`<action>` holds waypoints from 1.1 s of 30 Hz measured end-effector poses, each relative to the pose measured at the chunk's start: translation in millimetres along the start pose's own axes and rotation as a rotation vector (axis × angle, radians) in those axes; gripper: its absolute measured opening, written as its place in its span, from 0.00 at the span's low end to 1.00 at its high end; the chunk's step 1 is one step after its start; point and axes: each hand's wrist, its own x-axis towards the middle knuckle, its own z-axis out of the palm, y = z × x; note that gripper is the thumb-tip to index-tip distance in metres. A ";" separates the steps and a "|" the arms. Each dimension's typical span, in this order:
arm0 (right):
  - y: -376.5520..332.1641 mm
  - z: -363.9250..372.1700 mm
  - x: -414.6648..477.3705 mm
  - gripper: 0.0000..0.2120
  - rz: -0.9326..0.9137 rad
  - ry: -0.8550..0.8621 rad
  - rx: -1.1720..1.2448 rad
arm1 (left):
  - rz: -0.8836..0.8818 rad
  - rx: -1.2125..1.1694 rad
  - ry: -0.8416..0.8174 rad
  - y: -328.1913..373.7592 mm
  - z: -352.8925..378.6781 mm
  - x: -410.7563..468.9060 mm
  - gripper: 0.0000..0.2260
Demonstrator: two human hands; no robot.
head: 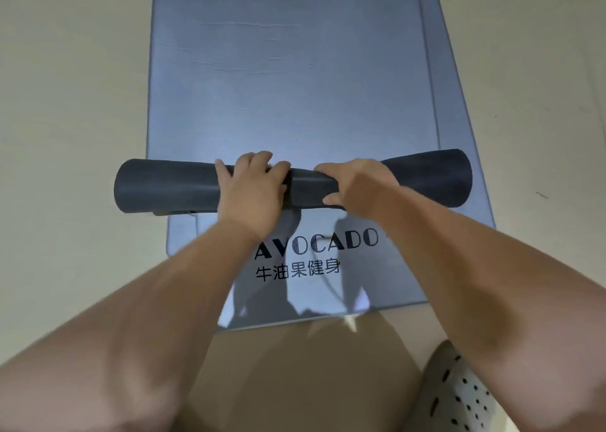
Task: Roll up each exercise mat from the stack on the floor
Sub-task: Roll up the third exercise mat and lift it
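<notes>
Both bare forearms are stretched forward and down from the lower corners of the view and are drawn in toward the middle. The left hand (252,190) is laid palm down on the rolled mat (167,185), with the fingers curled over its top. The right hand (355,185) is set just beside it, the fingers hooked over the far side and the thumb pressed against the near face. The two hands are separated by a narrow gap.

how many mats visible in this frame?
2: a part-rolled mat gripped by left hand and right hand; a flat AVOCADO-printed mat beneath. More may hide underneath.
</notes>
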 end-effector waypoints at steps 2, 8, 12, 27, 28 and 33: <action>2.2 -16.8 7.2 0.22 -0.027 -0.056 0.058 | -0.036 0.034 0.095 10.8 17.0 -19.9 0.28; 9.0 -31.4 23.2 0.23 0.014 -0.085 0.162 | -0.044 0.128 -0.136 13.1 24.5 -14.9 0.52; 9.6 5.0 12.9 0.30 0.016 0.324 0.019 | -0.064 0.121 -0.215 11.3 8.4 16.9 0.58; -2.5 34.6 50.4 0.60 0.170 0.374 -0.380 | -0.010 0.316 -0.023 2.1 23.3 49.5 0.37; -0.2 30.6 56.0 0.58 0.154 0.367 -0.381 | -0.029 0.308 -0.038 -1.8 27.5 48.0 0.39; 9.3 4.3 83.6 0.55 0.125 0.282 -0.275 | -0.046 0.293 -0.097 -13.4 22.3 81.2 0.37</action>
